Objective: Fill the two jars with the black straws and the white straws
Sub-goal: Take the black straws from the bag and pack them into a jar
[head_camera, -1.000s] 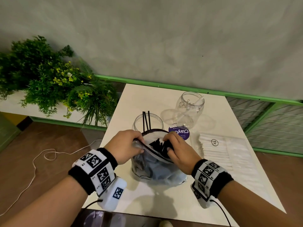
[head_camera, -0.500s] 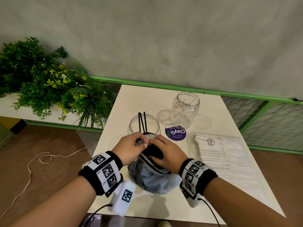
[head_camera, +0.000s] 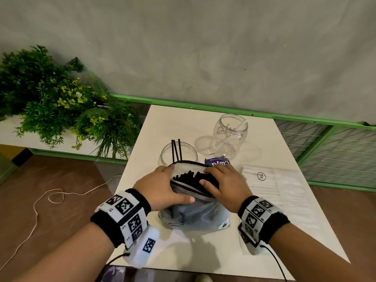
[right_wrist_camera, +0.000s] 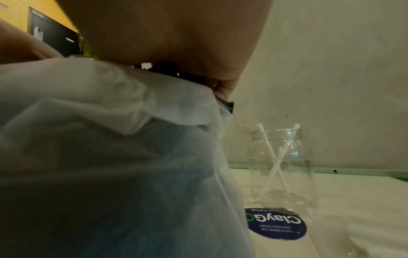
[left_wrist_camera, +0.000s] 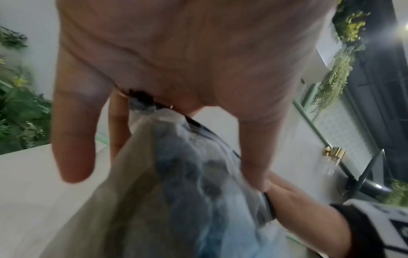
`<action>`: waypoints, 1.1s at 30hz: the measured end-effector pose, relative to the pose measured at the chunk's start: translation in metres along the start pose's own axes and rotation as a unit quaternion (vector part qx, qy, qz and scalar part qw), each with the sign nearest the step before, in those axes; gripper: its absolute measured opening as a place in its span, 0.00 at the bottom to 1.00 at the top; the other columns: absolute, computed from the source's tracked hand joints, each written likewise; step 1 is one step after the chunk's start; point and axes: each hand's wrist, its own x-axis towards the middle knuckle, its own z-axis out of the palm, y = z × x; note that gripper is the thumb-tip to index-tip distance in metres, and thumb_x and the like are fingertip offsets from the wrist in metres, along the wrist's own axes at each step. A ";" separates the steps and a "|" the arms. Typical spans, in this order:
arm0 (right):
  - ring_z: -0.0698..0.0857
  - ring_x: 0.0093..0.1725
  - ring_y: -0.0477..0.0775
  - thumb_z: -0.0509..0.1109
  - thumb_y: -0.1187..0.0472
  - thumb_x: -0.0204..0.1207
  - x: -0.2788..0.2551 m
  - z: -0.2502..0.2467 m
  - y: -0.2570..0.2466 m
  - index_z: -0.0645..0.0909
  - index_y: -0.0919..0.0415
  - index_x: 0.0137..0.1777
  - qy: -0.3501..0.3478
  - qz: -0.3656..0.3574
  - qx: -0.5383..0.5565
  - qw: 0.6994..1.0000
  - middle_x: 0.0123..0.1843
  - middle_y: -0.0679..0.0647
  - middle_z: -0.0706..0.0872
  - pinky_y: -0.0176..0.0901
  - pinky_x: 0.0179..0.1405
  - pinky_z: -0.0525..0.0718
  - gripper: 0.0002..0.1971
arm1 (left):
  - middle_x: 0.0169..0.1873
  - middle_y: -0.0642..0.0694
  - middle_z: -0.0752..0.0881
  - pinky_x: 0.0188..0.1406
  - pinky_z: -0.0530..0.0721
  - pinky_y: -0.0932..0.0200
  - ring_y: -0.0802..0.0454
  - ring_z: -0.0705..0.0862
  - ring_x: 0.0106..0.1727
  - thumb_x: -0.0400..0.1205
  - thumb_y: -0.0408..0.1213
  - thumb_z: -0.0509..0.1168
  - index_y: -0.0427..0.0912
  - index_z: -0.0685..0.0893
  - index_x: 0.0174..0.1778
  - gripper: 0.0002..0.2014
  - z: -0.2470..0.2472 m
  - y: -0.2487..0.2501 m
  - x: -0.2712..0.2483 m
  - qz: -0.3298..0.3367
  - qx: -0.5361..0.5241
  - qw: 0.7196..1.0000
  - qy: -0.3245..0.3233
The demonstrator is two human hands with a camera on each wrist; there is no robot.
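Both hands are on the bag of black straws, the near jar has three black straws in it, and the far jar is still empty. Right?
Not quite: the far jar is not empty. The right wrist view shows two white straws crossed inside it. The rest holds: in the head view the left hand and right hand hold the bag of black straws, and the near jar has three black straws.

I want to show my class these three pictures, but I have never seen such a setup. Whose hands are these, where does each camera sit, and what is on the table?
No machine: a person wears one camera on the head and one on each wrist. In the head view the left hand and right hand grip the mouth of a bag of black straws. Behind stand a jar with three black straws and a jar with white straws. A pack of white straws lies to the right. The wrist views show each palm close up over the bag.
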 end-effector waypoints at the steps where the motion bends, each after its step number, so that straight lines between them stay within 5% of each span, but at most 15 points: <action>1: 0.77 0.57 0.56 0.50 0.28 0.75 -0.001 0.001 -0.002 0.78 0.51 0.65 -0.011 0.016 -0.005 1.000 0.57 0.49 0.82 0.49 0.58 0.77 0.33 | 0.73 0.48 0.71 0.69 0.74 0.56 0.50 0.73 0.71 0.65 0.65 0.73 0.50 0.59 0.80 0.51 0.005 -0.002 0.002 0.003 0.005 1.000 -0.004; 4: 0.78 0.59 0.56 0.54 0.30 0.69 -0.003 0.006 -0.011 0.75 0.51 0.68 -0.022 0.046 0.010 0.999 0.61 0.51 0.79 0.49 0.59 0.78 0.35 | 0.73 0.45 0.72 0.68 0.72 0.59 0.48 0.73 0.72 0.68 0.57 0.75 0.46 0.56 0.82 0.50 0.019 -0.011 0.009 -0.003 0.000 1.000 -0.024; 8: 0.82 0.56 0.60 0.55 0.40 0.71 0.002 0.015 -0.021 0.76 0.57 0.67 -0.015 0.022 0.080 0.996 0.59 0.54 0.80 0.53 0.54 0.82 0.30 | 0.57 0.49 0.86 0.56 0.80 0.56 0.50 0.83 0.58 0.71 0.50 0.74 0.51 0.80 0.66 0.27 0.025 -0.014 0.007 0.026 -0.035 0.999 0.014; 12: 0.79 0.55 0.51 0.57 0.48 0.79 0.008 0.001 -0.015 0.76 0.61 0.70 0.047 -0.027 0.146 0.988 0.59 0.57 0.81 0.33 0.55 0.74 0.24 | 0.46 0.52 0.89 0.49 0.82 0.59 0.53 0.85 0.51 0.72 0.42 0.72 0.52 0.86 0.55 0.15 0.024 -0.014 0.006 0.028 -0.120 0.988 0.091; 14: 0.78 0.57 0.48 0.59 0.50 0.81 0.009 -0.005 -0.005 0.76 0.60 0.71 0.071 -0.025 0.156 0.985 0.62 0.56 0.80 0.30 0.57 0.73 0.23 | 0.48 0.53 0.89 0.49 0.78 0.64 0.54 0.85 0.52 0.73 0.41 0.72 0.50 0.85 0.58 0.16 0.023 -0.014 0.007 0.020 -0.156 0.980 0.121; 18: 0.80 0.62 0.54 0.53 0.44 0.81 0.007 -0.003 0.011 0.79 0.58 0.70 0.009 -0.003 0.136 0.991 0.64 0.54 0.81 0.46 0.64 0.78 0.26 | 0.53 0.48 0.88 0.49 0.75 0.66 0.50 0.84 0.57 0.74 0.43 0.73 0.48 0.84 0.61 0.19 0.028 -0.024 0.015 -0.018 -0.135 0.985 0.106; 22: 0.75 0.67 0.49 0.54 0.44 0.82 0.006 -0.004 0.002 0.74 0.56 0.74 0.025 0.018 0.160 0.987 0.69 0.51 0.76 0.29 0.64 0.69 0.26 | 0.55 0.46 0.88 0.46 0.72 0.67 0.48 0.83 0.58 0.74 0.41 0.73 0.46 0.83 0.63 0.20 0.029 -0.028 0.019 -0.026 -0.127 0.986 0.102; 25: 0.74 0.68 0.52 0.61 0.39 0.78 0.004 0.005 -0.006 0.69 0.55 0.77 0.001 0.003 0.126 0.992 0.72 0.53 0.74 0.37 0.69 0.70 0.31 | 0.55 0.47 0.88 0.48 0.74 0.66 0.48 0.83 0.58 0.73 0.42 0.74 0.47 0.82 0.64 0.22 0.031 -0.028 0.020 -0.024 -0.123 0.987 0.100; 28: 0.76 0.67 0.56 0.74 0.51 0.74 0.008 0.013 -0.006 0.70 0.56 0.76 -0.008 0.017 0.107 0.994 0.70 0.54 0.74 0.45 0.66 0.76 0.32 | 0.55 0.48 0.87 0.53 0.77 0.63 0.49 0.83 0.57 0.70 0.44 0.76 0.48 0.81 0.64 0.26 0.034 -0.028 0.021 -0.015 -0.121 0.987 0.100; 33: 0.79 0.65 0.56 0.71 0.66 0.75 0.013 0.005 0.007 0.73 0.56 0.74 -0.022 0.033 0.122 0.992 0.68 0.54 0.78 0.38 0.60 0.75 0.26 | 0.56 0.51 0.84 0.58 0.82 0.54 0.52 0.83 0.56 0.62 0.51 0.80 0.52 0.75 0.67 0.37 0.036 -0.028 0.018 -0.003 -0.121 0.992 0.042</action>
